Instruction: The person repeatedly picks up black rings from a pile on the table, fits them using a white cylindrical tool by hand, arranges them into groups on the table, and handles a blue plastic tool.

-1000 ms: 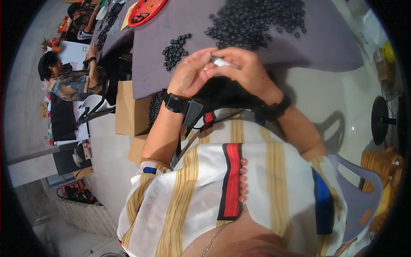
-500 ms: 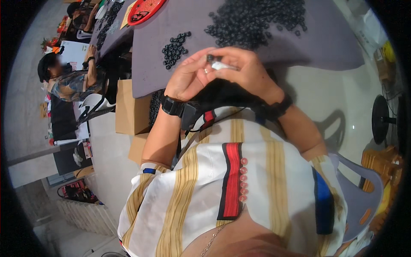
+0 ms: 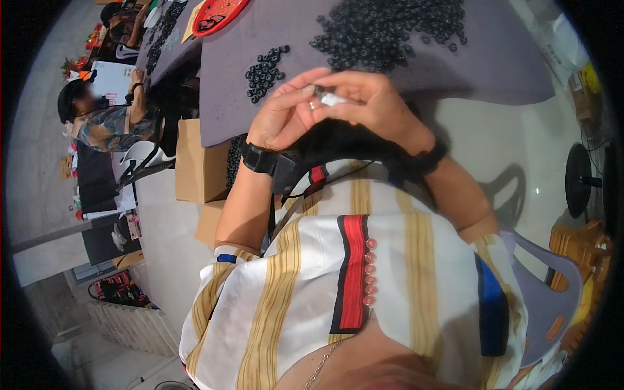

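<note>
My hands meet over the near edge of the grey-covered table. My left hand [image 3: 286, 116] is closed, thumb and forefinger pinching a small dark round piece [image 3: 317, 90]. A ring sits on one of its fingers. Close against that piece, my right hand [image 3: 380, 107] holds a small white object [image 3: 333, 99] whose kind I cannot make out, as its fingers partly cover it. Left of my left hand lies a small group of black ring-shaped parts [image 3: 263, 77]. A much larger pile of such black parts [image 3: 383, 32] spreads beyond my right hand.
A red tray [image 3: 224, 14] with small items stands at the table's far left. Cardboard boxes [image 3: 195, 159] are stacked by the table's left side. Another person [image 3: 107, 120] sits at the left. A grey plastic chair [image 3: 546, 279] is at my right.
The dark piece has turned slightly between my fingers, and the white object has shifted a little. My wrists have moved only slightly. The black parts on the table lie as before.
</note>
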Demonstrator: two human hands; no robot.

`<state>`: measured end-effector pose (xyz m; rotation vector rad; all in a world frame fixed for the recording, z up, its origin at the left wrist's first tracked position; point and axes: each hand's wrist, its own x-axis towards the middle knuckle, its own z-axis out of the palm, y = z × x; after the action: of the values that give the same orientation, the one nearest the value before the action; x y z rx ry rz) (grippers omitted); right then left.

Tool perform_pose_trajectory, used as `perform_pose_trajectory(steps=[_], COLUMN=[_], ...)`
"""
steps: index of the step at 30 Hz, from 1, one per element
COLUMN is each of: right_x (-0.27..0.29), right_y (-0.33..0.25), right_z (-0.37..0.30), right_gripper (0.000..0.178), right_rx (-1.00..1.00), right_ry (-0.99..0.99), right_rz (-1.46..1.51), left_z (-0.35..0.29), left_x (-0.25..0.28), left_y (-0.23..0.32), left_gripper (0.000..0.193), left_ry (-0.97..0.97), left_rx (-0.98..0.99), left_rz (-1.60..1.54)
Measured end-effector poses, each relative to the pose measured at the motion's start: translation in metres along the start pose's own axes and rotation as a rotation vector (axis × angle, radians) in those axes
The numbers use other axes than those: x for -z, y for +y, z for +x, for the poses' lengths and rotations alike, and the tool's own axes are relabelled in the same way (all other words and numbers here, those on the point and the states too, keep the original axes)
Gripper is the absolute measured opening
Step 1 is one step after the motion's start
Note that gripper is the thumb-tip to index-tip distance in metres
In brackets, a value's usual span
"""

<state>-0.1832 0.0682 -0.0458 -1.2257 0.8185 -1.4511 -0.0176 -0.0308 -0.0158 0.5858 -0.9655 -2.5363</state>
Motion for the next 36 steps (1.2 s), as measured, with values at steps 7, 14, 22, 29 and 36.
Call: perform_pose_trajectory(steps=[7,14,22,29,36], right_x=[-0.004,-0.009,-0.008,-0.004,-0.002], right_y=[0.005,0.005,0.003,0.005,0.011], right_z=[0.000,-0.002,-0.003,-0.002,0.000], right_gripper=[0.034,0.034,0.035,0.034,0.029], right_rx=[0.055,0.098,-0.010,-0.026,0.001], right_ry=[0.078,0.138,0.065,0.036,0.072], right_rz=[-0.030,-0.105,-0.008,-0.003,0.039], left_z=[-0.002,-0.002,-0.004,-0.006,-0.004], left_x=[-0.001,-0.003,0.011,0.004,-0.002], left_y=[-0.009,-0.011,-0.012,-0.013,-0.013], left_gripper=[0.029,0.024,0.028,0.028,0.025], left_ry=[0.030,0.141,-0.001,-0.035,0.053], left_rx=[-0.017,-0.091,-0.132,-0.143,-0.142], left_rz=[0.058,0.002,0.099,0.068,0.023])
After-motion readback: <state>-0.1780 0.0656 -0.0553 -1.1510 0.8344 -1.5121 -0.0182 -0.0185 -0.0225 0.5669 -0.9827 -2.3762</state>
